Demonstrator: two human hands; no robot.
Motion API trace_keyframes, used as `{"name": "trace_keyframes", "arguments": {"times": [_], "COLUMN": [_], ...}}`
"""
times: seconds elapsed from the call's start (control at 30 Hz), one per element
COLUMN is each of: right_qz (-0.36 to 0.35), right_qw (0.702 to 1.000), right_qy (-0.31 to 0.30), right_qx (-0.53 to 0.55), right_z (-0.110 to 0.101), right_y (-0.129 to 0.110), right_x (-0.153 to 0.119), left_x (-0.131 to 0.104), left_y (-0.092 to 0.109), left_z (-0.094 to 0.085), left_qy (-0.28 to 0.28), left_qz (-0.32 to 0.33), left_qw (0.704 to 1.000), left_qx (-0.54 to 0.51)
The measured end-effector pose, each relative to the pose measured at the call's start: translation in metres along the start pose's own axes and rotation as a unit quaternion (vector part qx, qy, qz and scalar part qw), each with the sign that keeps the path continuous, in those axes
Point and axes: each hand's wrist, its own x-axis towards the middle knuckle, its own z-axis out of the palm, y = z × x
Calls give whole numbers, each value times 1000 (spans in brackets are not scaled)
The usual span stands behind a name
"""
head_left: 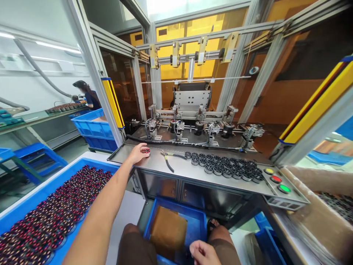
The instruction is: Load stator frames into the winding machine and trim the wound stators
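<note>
My left hand (pixel 138 153) is closed around a small round motor stator (pixel 147 151), red and dark on top, at the left end of the steel ledge (pixel 154 163). Its fingertips grip the stator's left side. A pair of pliers with green-and-black handles (pixel 168 164) lies open on the ledge to the right. Beyond the pliers, several black round cores (pixel 226 166) stand in rows. My right hand (pixel 203 253) is low in front of my lap, its fingers curled; what they hold, if anything, is hidden.
A blue bin of red-and-copper stators (pixel 63 206) stands at the left. Winding stations (pixel 179 127) line the machine behind the ledge. Push buttons (pixel 276 179) sit at the right, beside a carton (pixel 311 184). A blue tub (pixel 197 228) is below. Far left, a person (pixel 91 96) works.
</note>
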Motion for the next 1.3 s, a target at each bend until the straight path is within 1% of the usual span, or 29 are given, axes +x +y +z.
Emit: {"name": "trace_keyframes", "arguments": {"times": [0.07,0.1,0.17,0.2,0.23,0.27,0.3,0.33,0.37,0.43,0.5,0.53,0.6,0.67,0.77,0.83,0.9,0.97,1.03,1.13,1.2,1.23,1.3], "right_qz": [-29,-48,-95,-146,-194,-233,-260,-267,-262,-228,-193,-183,-171,-162,-134,-125,-128,-131,-108,-37,-6,-2,0], "right_qw": [1000,999,995,989,981,972,963,959,957,960,964,964,962,954,922,904,902,911,920,915,907,907,911], "right_qy": [-10,-11,-9,-14,-24,-40,-59,-80,-102,-137,-157,-162,-172,-194,-274,-326,-343,-327,-307,-280,-252,-234,-214], "right_qx": [4,5,8,-2,0,14,32,52,70,90,96,102,123,163,238,247,228,212,219,287,338,351,351], "right_z": [1,1,0,-1,-1,0,2,5,9,16,22,23,25,22,7,-9,-23,-27,-16,16,36,42,46], "right_y": [-30,-49,-93,-116,-138,-159,-176,-191,-201,-212,-213,-212,-207,-203,-196,-191,-184,-174,-162,-151,-150,-150,-151], "right_x": [-7,-12,-22,-28,-33,-37,-40,-43,-46,-50,-55,-56,-57,-56,-52,-50,-49,-50,-54,-65,-71,-73,-77], "left_x": [-32,-54,-105,-133,-160,-184,-206,-224,-238,-256,-264,-265,-265,-264,-262,-262,-261,-261,-260,-259,-258,-257,-256], "left_y": [14,21,33,38,43,47,51,53,56,59,61,63,67,74,83,87,87,85,80,74,73,72,73], "left_z": [14,22,40,49,57,64,70,74,78,81,82,83,86,89,93,94,94,93,95,99,103,104,105], "left_qy": [21,33,56,66,78,97,99,99,92,66,54,55,64,62,39,26,25,39,56,73,80,83,85], "left_qz": [45,68,105,116,141,195,230,253,263,238,216,216,219,203,152,130,130,148,184,227,224,218,205], "left_qw": [999,997,992,990,986,975,967,961,959,968,974,973,969,965,962,956,951,952,954,957,962,963,965], "left_qx": [-13,-21,-36,-41,-47,-51,-53,-54,-53,-45,-46,-56,-98,-151,-223,-261,-278,-265,-231,-166,-138,-133,-141]}}
